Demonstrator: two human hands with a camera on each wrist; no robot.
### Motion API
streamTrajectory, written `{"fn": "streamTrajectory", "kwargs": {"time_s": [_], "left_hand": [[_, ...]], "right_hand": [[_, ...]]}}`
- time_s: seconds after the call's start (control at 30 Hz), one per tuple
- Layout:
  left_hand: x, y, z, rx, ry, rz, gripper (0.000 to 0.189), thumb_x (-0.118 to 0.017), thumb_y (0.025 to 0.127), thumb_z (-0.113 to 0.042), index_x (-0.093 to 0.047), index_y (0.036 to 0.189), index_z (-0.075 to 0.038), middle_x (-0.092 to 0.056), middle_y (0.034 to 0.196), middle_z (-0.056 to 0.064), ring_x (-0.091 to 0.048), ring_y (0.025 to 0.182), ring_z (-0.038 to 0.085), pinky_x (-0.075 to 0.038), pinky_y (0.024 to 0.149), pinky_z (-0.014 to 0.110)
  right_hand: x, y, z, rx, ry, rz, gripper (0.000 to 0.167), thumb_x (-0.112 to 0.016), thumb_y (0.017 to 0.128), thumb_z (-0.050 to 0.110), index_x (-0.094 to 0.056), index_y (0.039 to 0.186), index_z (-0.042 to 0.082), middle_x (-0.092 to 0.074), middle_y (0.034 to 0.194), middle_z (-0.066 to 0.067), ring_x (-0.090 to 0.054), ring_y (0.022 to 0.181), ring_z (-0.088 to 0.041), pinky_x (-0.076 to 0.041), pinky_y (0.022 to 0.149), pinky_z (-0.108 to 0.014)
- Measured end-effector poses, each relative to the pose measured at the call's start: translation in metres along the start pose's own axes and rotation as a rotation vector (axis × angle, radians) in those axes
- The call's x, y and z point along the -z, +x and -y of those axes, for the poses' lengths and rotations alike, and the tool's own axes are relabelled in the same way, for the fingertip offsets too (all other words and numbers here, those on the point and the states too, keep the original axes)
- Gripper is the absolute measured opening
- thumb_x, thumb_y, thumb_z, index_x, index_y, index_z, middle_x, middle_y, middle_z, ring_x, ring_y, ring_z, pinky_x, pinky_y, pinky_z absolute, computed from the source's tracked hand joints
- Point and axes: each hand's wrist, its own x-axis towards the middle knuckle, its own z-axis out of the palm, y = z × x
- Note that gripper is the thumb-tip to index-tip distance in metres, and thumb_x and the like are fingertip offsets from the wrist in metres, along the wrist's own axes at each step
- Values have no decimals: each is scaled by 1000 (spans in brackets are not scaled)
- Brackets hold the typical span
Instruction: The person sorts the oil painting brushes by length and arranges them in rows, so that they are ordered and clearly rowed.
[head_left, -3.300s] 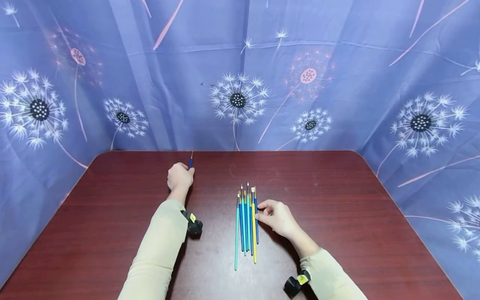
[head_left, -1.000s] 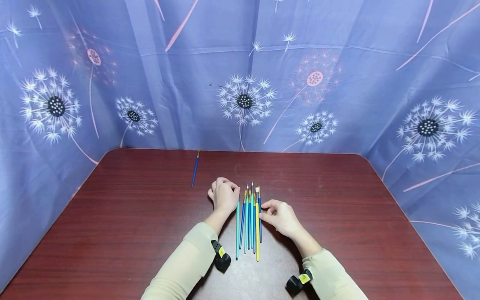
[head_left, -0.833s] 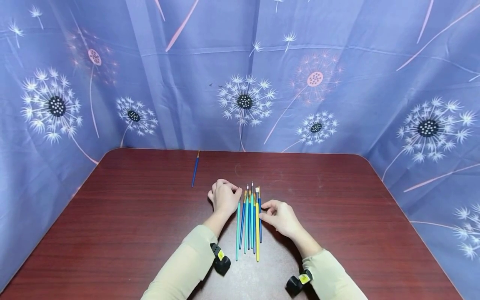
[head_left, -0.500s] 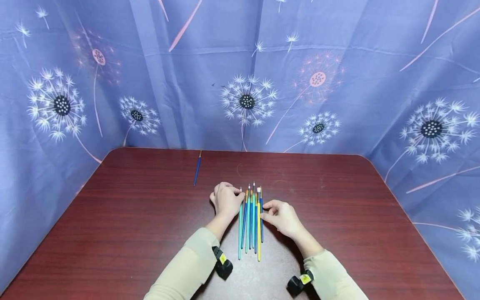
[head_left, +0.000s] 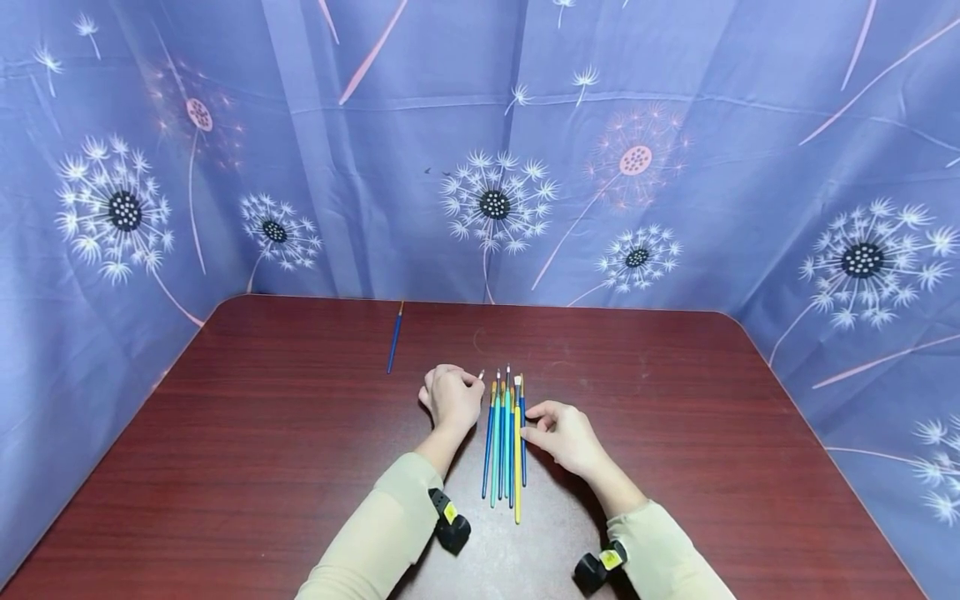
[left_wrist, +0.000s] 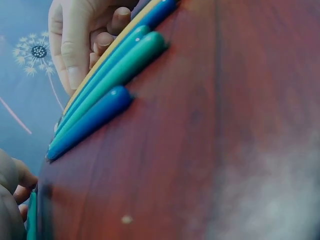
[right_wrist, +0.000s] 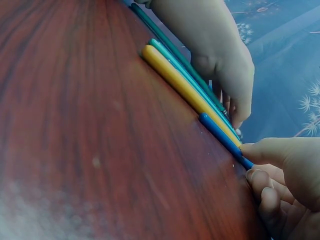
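My left hand [head_left: 453, 400] pinches a teal paintbrush [left_wrist: 32, 215] just left of a row of paintbrushes. Only its pale tip shows past the fingers in the head view; the hand and forearm cover its handle. Side by side lie several blue and teal paintbrushes [head_left: 493, 458], bristles pointing away from me, with a yellow paintbrush [head_left: 517, 475] near their right side. At the right edge my right hand [head_left: 564, 435] has thumb and forefinger on a blue paintbrush [right_wrist: 220, 134], the thumb also touching the yellow one.
Another blue paintbrush [head_left: 394, 337] lies alone near the back edge of the brown table [head_left: 675, 400], left of centre. A blue curtain [head_left: 360, 208] with dandelion prints hangs behind and at both sides.
The left hand released a blue paintbrush at the back, came right to the row, and took the leftmost teal paintbrush, shifting it slightly left. The right hand stays at the row's right edge.
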Motion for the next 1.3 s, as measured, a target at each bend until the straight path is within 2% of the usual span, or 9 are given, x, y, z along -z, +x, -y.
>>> {"fn": "streamTrajectory", "kwargs": {"time_s": [0.17,0.37,0.47,0.63,0.7,0.93,1.07,1.3], "left_hand": [[5,5,-3,56,-88,-16,11,-66,77,-15,-76,73,-12,-67,103,5,-51,107,30,-36,93,48],[14,13,-3,130,-172,8,11,-66,80,-15,-76,78,-11,-73,87,6,-64,93,26,-50,82,39],[18,16,-2,164,-189,25,12,-66,81,-16,-76,80,-10,-73,83,8,-66,88,25,-51,80,38],[28,23,-2,235,-233,67,14,-65,84,-18,-76,83,-9,-72,70,9,-65,58,13,-50,66,28],[32,26,-1,254,-245,80,15,-65,84,-19,-76,84,-9,-71,68,9,-63,51,11,-49,62,24],[40,36,10,292,-301,83,11,-67,82,-16,-74,84,-7,-71,71,11,-64,51,11,-50,50,21],[46,40,15,306,-335,72,10,-68,81,-13,-72,85,-6,-71,76,12,-64,51,11,-51,49,21],[59,44,23,315,-327,65,11,-67,81,-11,-72,87,-4,-72,82,15,-66,53,13,-51,50,21]], "right_hand": [[0,0,-1,2,-1,4,26,-72,82,16,-66,103,4,-58,64,1,-47,41,-11,-44,40,-26],[0,-1,-1,13,11,9,26,-72,82,16,-65,103,2,-58,65,1,-47,43,-10,-45,39,-25],[0,-1,0,11,11,9,26,-72,82,16,-65,103,3,-57,65,1,-47,43,-11,-45,39,-25],[1,-1,2,3,12,8,26,-72,82,15,-65,103,3,-57,64,1,-47,43,-11,-45,39,-26],[1,-1,2,1,13,8,25,-72,82,15,-65,104,3,-57,64,1,-47,43,-11,-45,39,-26],[1,-1,1,-3,16,10,26,-72,82,15,-65,103,3,-57,63,1,-47,43,-11,-45,39,-25],[2,-1,1,-4,21,9,26,-72,82,16,-65,104,4,-57,64,1,-48,43,-11,-45,39,-26],[2,-1,1,1,14,11,26,-72,82,16,-66,104,4,-58,65,1,-49,45,-10,-46,40,-26]]}}
